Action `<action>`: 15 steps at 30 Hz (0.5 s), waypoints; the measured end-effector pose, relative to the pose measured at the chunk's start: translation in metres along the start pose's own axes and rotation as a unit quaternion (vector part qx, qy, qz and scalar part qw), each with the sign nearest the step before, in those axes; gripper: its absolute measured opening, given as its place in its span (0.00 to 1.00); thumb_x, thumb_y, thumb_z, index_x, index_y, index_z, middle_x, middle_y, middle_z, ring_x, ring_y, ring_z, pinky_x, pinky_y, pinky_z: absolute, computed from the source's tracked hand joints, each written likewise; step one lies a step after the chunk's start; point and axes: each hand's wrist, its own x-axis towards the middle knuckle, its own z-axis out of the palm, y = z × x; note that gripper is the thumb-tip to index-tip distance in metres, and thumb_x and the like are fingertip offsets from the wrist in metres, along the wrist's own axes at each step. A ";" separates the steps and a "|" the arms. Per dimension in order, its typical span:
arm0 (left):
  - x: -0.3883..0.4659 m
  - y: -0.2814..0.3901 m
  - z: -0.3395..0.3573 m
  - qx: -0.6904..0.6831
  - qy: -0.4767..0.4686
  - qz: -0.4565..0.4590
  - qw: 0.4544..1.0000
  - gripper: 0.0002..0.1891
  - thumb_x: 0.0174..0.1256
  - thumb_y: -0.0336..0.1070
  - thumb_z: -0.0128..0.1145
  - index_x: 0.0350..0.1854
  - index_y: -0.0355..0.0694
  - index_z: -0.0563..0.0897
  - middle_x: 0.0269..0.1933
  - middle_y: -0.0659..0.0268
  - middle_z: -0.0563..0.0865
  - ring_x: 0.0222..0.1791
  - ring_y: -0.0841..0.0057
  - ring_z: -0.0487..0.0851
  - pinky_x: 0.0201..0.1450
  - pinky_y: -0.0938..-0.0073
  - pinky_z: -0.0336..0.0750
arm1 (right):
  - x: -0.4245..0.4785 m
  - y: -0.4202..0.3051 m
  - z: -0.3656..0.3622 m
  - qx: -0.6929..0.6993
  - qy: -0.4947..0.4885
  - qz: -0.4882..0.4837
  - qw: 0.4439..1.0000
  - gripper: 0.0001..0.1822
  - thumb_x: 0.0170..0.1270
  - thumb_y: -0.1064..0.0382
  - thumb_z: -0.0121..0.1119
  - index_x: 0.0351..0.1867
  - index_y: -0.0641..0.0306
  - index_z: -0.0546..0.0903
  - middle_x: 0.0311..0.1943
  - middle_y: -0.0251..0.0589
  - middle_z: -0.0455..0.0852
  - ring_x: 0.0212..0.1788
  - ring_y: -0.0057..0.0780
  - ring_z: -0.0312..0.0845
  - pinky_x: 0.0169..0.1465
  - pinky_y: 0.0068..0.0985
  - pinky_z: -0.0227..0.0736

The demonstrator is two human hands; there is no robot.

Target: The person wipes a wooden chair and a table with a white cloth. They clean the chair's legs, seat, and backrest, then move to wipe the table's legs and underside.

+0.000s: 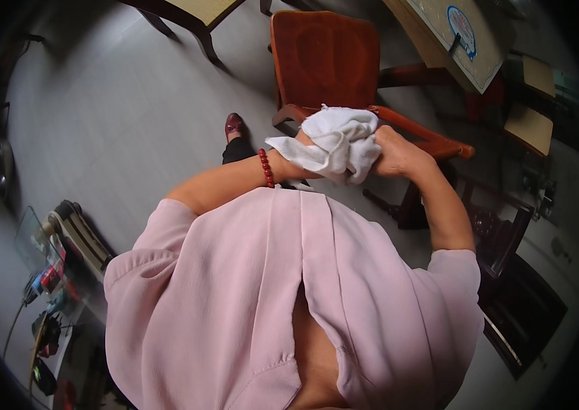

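A crumpled white cloth is bunched between my two hands in front of my chest. My left hand, below a red bead bracelet, is mostly hidden under the cloth's folds. On the cloth's right side, my right hand grips it with curled fingers. Just beyond the cloth stands a reddish-brown wooden chair, its broad panel facing up toward me. One wooden rail of the chair passes behind my right hand.
A table with a hand fan on it stands at the upper right. Another piece of wooden furniture is at the top. Dark furniture lies at lower right. Assorted items crowd the lower left. My shoe rests on the grey floor.
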 end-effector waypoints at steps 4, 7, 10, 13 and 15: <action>-0.006 0.010 0.034 -0.047 -0.032 -0.003 0.998 0.17 0.46 0.34 0.62 0.42 0.42 0.78 0.43 0.62 0.79 0.43 0.66 0.77 0.46 0.68 0.73 | -0.025 0.028 0.009 -0.007 -0.004 0.029 1.000 0.27 0.40 0.74 0.63 0.49 0.67 0.78 0.49 0.53 0.82 0.55 0.49 0.76 0.57 0.30 0.71; -0.004 0.016 0.058 -0.094 -0.056 -0.007 0.994 0.17 0.48 0.33 0.62 0.43 0.41 0.77 0.43 0.61 0.78 0.44 0.66 0.76 0.47 0.68 0.72 | -0.042 0.047 0.013 -0.006 -0.004 0.043 0.999 0.27 0.41 0.71 0.65 0.50 0.65 0.78 0.49 0.53 0.82 0.55 0.49 0.75 0.57 0.31 0.70; -0.001 0.020 0.076 -0.139 -0.082 -0.009 0.987 0.17 0.50 0.33 0.61 0.44 0.41 0.77 0.44 0.61 0.78 0.44 0.67 0.76 0.48 0.69 0.72 | -0.059 0.059 0.014 0.022 0.016 0.024 0.999 0.30 0.40 0.65 0.71 0.51 0.63 0.78 0.50 0.51 0.82 0.55 0.50 0.75 0.59 0.33 0.70; 0.000 0.021 0.085 -0.168 -0.106 -0.020 0.980 0.17 0.51 0.32 0.60 0.45 0.40 0.76 0.45 0.61 0.78 0.45 0.67 0.76 0.49 0.69 0.72 | -0.073 0.041 -0.001 -0.002 0.005 0.066 0.998 0.33 0.38 0.63 0.73 0.52 0.62 0.78 0.51 0.49 0.82 0.55 0.49 0.75 0.60 0.33 0.69; 0.000 0.019 0.086 -0.192 -0.126 -0.029 0.973 0.16 0.53 0.32 0.59 0.46 0.39 0.75 0.45 0.61 0.77 0.46 0.68 0.75 0.49 0.69 0.72 | -0.073 0.041 -0.003 -0.001 -0.004 0.075 0.997 0.34 0.36 0.62 0.74 0.53 0.61 0.78 0.52 0.49 0.81 0.56 0.48 0.75 0.61 0.33 0.69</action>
